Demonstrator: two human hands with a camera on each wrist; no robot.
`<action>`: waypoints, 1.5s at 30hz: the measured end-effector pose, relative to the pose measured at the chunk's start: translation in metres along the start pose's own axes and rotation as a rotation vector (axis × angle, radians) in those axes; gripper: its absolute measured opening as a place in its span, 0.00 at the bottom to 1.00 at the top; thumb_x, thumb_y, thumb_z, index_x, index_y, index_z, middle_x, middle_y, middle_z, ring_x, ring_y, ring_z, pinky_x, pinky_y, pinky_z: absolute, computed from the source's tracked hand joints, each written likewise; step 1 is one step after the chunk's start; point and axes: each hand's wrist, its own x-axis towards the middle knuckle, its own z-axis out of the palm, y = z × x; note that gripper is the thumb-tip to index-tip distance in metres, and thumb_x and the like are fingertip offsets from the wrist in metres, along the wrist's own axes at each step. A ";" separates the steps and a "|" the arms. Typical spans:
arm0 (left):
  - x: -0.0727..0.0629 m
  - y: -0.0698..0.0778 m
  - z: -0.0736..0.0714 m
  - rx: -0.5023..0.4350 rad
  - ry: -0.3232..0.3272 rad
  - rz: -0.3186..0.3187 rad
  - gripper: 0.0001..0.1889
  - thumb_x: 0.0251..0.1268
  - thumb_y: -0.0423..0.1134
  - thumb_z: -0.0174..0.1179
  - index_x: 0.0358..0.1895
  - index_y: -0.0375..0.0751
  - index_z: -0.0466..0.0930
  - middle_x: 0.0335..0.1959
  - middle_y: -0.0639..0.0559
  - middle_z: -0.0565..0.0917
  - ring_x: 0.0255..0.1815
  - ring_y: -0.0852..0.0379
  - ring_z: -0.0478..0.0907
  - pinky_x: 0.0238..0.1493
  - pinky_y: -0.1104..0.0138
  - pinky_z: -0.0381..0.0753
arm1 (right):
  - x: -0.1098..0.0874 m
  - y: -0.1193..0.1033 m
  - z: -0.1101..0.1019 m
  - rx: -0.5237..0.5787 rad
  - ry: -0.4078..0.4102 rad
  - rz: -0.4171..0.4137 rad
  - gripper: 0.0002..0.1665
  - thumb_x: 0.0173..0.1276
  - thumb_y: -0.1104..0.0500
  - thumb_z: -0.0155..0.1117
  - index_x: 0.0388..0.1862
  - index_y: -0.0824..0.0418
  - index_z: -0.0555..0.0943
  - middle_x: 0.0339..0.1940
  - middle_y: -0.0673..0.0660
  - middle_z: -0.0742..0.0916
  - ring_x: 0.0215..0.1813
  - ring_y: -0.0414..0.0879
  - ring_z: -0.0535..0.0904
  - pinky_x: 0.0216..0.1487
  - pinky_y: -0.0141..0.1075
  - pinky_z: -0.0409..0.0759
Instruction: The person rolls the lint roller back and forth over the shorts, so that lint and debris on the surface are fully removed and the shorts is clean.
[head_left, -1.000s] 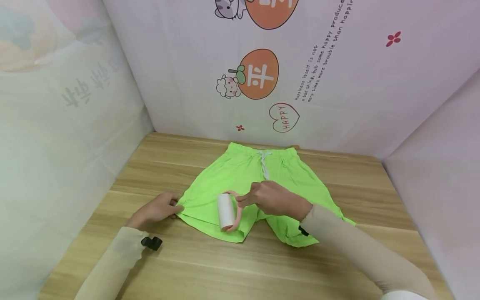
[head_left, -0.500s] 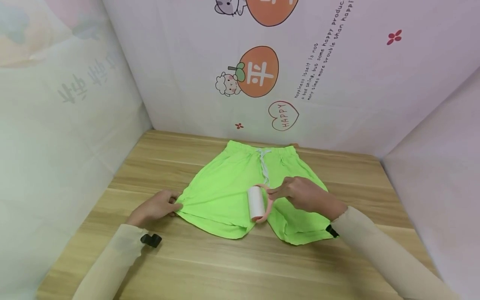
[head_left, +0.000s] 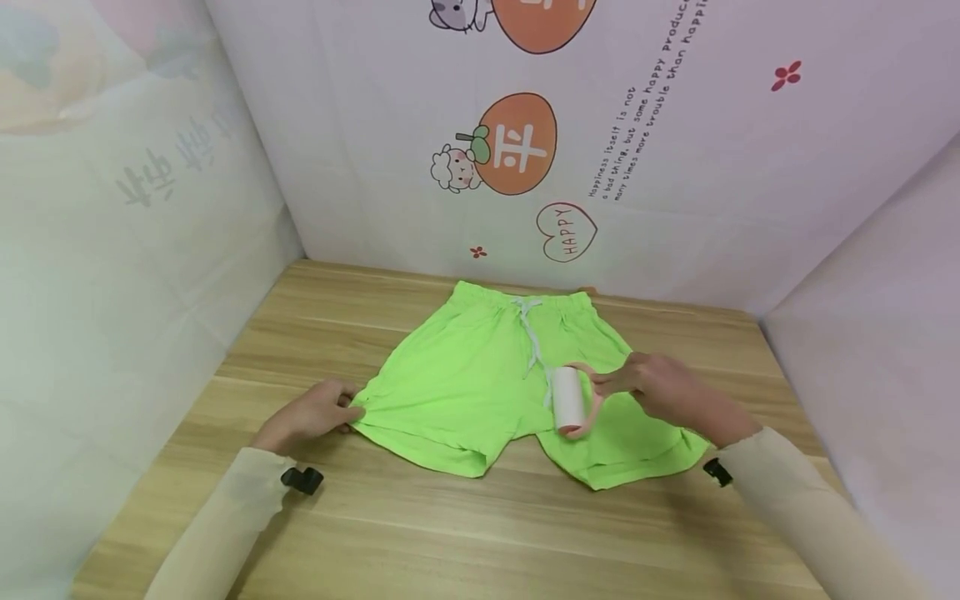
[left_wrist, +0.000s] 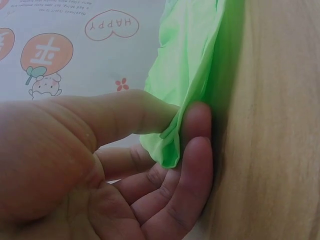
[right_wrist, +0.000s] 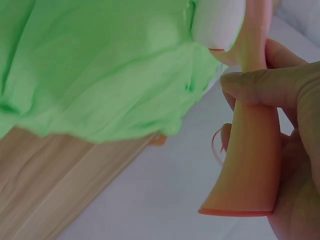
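1x green shorts (head_left: 450, 375) flat on table (head_left: 420, 533), waistband by far edge, hems twd near edge. w/ l hand (head_left: 311, 414), pinching hem corner on left-edge side. w/ r hand (head_left: 671, 390), gripping wht roller (head_left: 568, 398) by pink handle (right_wrist: 252, 165), cyl over leg nearer table's right edge, beside crotch.

Reaching forward with left arm (head_left: 221, 525) and right arm (head_left: 810, 508), slanting inward, well apart at the wrists (head_left: 738, 423). Pinching with left hand (head_left: 313, 411) between thumb (left_wrist: 132, 115) and forefinger (left_wrist: 196, 122), with other fingers curled. Gripping with right hand (head_left: 663, 387), right thumb (right_wrist: 265, 87) laid across.
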 end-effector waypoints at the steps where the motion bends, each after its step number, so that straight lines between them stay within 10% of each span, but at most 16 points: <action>1: 0.000 0.000 0.000 -0.001 -0.001 -0.001 0.14 0.76 0.33 0.59 0.57 0.27 0.81 0.41 0.44 0.84 0.38 0.54 0.81 0.40 0.65 0.85 | -0.004 0.001 -0.002 -0.005 0.007 0.010 0.37 0.55 0.88 0.58 0.49 0.54 0.93 0.50 0.51 0.94 0.33 0.41 0.82 0.30 0.27 0.68; 12: 0.003 -0.008 0.000 -0.001 -0.016 0.037 0.15 0.76 0.33 0.58 0.58 0.27 0.81 0.42 0.44 0.85 0.37 0.55 0.81 0.38 0.66 0.85 | -0.062 0.030 -0.023 -0.086 0.038 0.103 0.38 0.47 0.87 0.62 0.46 0.53 0.94 0.46 0.50 0.94 0.28 0.28 0.58 0.25 0.26 0.59; 25: 0.003 -0.006 0.000 0.009 -0.010 0.034 0.11 0.75 0.32 0.58 0.54 0.29 0.82 0.36 0.47 0.82 0.34 0.55 0.79 0.34 0.68 0.82 | -0.103 0.039 -0.046 -0.185 -0.103 0.298 0.41 0.49 0.88 0.56 0.48 0.52 0.93 0.46 0.51 0.94 0.43 0.51 0.89 0.27 0.28 0.63; 45: 0.005 -0.005 -0.002 0.014 -0.021 0.021 0.13 0.76 0.33 0.58 0.55 0.29 0.82 0.37 0.47 0.82 0.34 0.56 0.79 0.35 0.67 0.82 | -0.116 0.031 -0.082 -0.332 -0.356 0.523 0.38 0.49 0.84 0.65 0.44 0.44 0.93 0.44 0.59 0.93 0.32 0.47 0.80 0.18 0.37 0.68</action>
